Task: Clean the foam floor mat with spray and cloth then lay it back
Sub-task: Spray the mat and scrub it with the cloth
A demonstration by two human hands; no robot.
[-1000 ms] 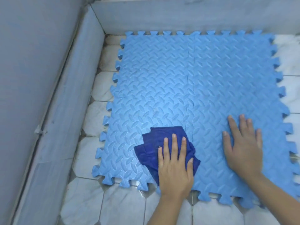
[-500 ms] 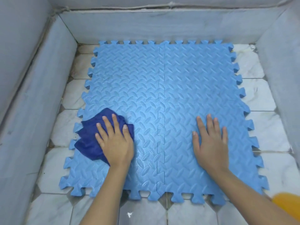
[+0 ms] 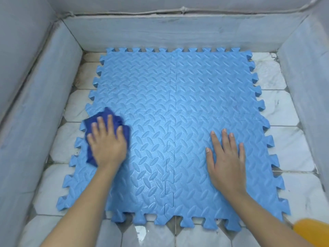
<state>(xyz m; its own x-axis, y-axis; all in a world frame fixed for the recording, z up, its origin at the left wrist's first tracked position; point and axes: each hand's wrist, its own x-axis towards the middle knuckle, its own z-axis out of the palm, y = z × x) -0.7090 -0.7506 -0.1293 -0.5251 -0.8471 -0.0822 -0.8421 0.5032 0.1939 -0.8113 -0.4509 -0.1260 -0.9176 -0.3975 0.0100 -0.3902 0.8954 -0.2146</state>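
My left hand (image 3: 106, 145) is pressing flat, fingers straight and a little spread, on the bunched dark blue cloth (image 3: 122, 129). I am not gripping it; only palm pressure is pinning it. The cloth is peeking out ahead of my fingertips and to both sides of my palm.

My right hand (image 3: 227, 161) is lying open, fingers straight, directly on the light blue interlocking foam floor mat (image 3: 178, 104), bracing it.

Under both palms the mat is lying flat on the pale marble floor tiles (image 3: 292, 148). My cloth hand is working near the mat's toothed left edge.

Risks, as I judge them:
- With no grip, the cloth could slide out or bunch further under my palm.
- A stroke outward past my left fingers could catch an edge tooth and fold it up.
- Seams are running between my hands; sideways drag could pull the joined tiles apart.
- The floor looks wet and glossy near my wrists, so the mat could skate if my right hand lifts.

A yellow object (image 3: 313, 232) is sitting beyond my right forearm; I cannot tell what it is.
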